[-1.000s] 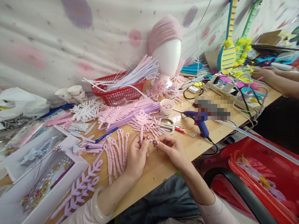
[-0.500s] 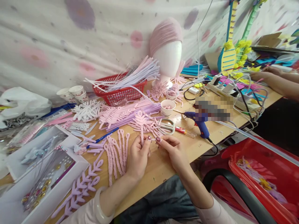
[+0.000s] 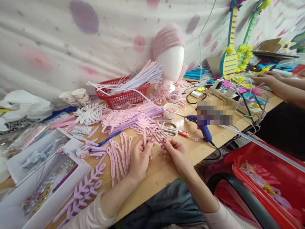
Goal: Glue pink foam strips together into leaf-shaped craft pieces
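My left hand (image 3: 141, 156) is closed on a pink pipe cleaner (image 3: 144, 137) whose looped upper part stands up above the fist. Between the two hands runs a short pink stretch, pinched at its other end by the thumb and fingers of my right hand (image 3: 175, 153). Just beyond lie cut pink pipe cleaner pieces (image 3: 153, 131) and scissors (image 3: 173, 129) with pale handles. Several twisted pink strands (image 3: 115, 162) lie left of my left hand, and purple leafy sprigs (image 3: 82, 194) rest nearer the table's front.
A red basket (image 3: 119, 101) of pipe cleaners stands behind, beside a white mannequin head (image 3: 172, 62). A blue glue gun (image 3: 204, 131), a paper cup (image 3: 170, 110) and a power strip (image 3: 240, 98) lie to the right. A co-worker's hands (image 3: 267, 79) are at far right.
My right hand has moved slightly right, away from the left, so the pink stretch between them shows longer. The camera view has shifted a little.
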### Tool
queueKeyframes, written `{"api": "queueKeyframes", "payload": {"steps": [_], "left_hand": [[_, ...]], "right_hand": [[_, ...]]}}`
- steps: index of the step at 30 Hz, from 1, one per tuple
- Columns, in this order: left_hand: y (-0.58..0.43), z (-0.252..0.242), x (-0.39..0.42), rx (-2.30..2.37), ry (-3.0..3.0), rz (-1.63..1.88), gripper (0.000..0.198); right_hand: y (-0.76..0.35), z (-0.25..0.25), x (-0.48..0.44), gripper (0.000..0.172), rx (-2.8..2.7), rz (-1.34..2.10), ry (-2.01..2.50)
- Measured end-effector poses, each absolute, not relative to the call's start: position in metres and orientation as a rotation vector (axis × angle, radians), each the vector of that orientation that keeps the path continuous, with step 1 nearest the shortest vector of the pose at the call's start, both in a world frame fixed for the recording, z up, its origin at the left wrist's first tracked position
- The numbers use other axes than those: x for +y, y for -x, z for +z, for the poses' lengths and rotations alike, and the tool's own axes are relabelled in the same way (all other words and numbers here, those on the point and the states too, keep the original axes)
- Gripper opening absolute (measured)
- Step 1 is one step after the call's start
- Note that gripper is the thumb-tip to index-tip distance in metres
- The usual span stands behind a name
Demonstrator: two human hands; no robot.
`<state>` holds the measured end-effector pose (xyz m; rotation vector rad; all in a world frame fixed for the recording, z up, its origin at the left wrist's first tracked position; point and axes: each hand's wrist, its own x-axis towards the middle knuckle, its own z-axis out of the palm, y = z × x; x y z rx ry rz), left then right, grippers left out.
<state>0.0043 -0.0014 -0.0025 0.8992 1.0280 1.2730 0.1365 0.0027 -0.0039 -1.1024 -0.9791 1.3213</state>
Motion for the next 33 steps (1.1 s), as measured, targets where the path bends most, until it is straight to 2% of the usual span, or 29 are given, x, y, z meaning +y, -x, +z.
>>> {"api": "queueKeyframes", "payload": {"steps": [10,19,33], "left_hand": [[-0.005,0.005,-0.001,0.935,-0.851,1.132,0.033],[-0.005,-0.002,-0.003,1.028,-0.94,1.215,0.031],[-0.006,0.003,-0.005,0.926,-0.906,1.13,0.031]], "right_hand": [[-0.14,-0.002,0.002,0.035,-0.956,1.36,1.051],[-0.129,-0.002,-0.01,0.036,-0.897,1.52,1.041],[-0.121,-0.003,-0.012,0.031,-0.928,1.41,0.949]]}}
